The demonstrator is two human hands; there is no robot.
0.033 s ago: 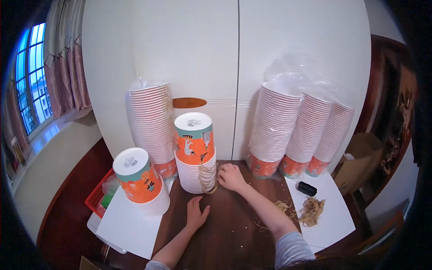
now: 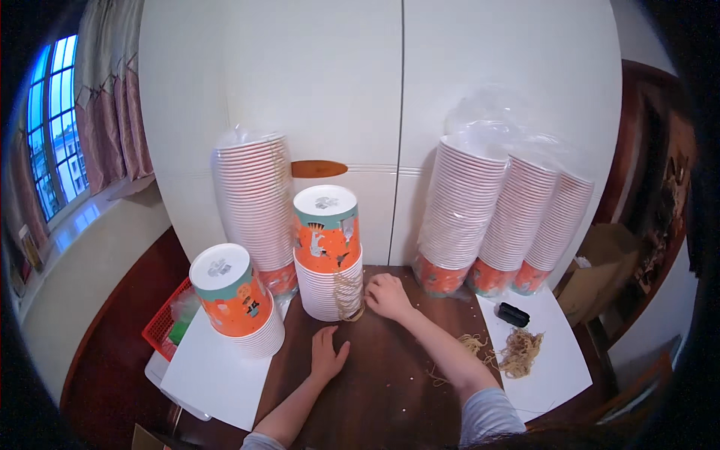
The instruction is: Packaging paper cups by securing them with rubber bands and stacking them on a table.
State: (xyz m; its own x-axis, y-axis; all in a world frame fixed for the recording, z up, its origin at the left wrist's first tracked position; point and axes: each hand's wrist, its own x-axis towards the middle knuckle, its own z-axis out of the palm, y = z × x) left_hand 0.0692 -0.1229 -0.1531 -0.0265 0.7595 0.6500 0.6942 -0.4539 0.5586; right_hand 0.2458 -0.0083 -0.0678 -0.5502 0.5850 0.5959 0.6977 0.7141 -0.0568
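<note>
In the middle of the table, a tall stack of nested paper tubs [image 2: 330, 289] stands upside down, its top tub orange and green with a white base. Thin tan bands that look like rubber bands [image 2: 349, 296] hang down the stack's right side. Close beside them is my right hand [image 2: 388, 298], its fingers bent together; whether a band is between the fingertips is hidden. My left hand [image 2: 328, 356] rests near the tabletop in front of the stack, thumb apart from the fingers, holding nothing. A shorter upside-down tub stack [image 2: 236, 304] stands to the left on white board.
Plastic-wrapped tub stacks stand at the back left [image 2: 255, 202] and back right [image 2: 459, 210]. A black object [image 2: 513, 314] and a tangled pile of tan bands [image 2: 520, 354] lie at right. A red basket [image 2: 159, 330] sits left; white cabinet doors [image 2: 322, 82] rise behind.
</note>
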